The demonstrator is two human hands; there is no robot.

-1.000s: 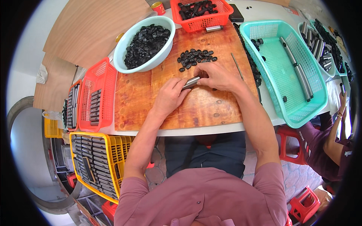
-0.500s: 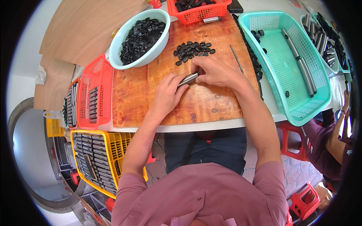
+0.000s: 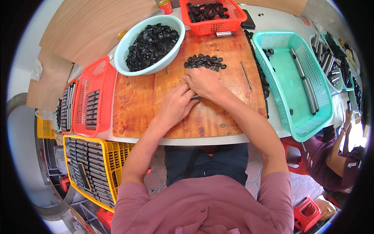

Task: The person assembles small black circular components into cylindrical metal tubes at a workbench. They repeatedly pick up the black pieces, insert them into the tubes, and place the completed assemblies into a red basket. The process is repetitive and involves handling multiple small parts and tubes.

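Note:
Over the wooden board (image 3: 148,113), my left hand (image 3: 175,105) is closed round a short metal tube (image 3: 196,96). Only a small silvery piece of the tube shows beside the fingers; the rest is hidden. My right hand (image 3: 205,84) presses up against the left fingertips, its fingers bent and closed. What lies in them is covered by the hand. Just beyond the hands lies a loose pile of small black oval caps (image 3: 204,61). To the right of the pile, a thin metal rod (image 3: 246,76) rests on the board.
A pale blue basin (image 3: 121,62) of black parts stands far left, a red basket (image 3: 214,29) at the back. Right is a green basket (image 3: 290,128) with tubes; left, a red basket (image 3: 106,113) and a yellow crate (image 3: 113,160) hold tubes. Another person (image 3: 331,156) sits at right.
My right hand has moved left to meet the left fingers, and the tube, plainly seen before, is now mostly covered. The whole view has shifted slightly.

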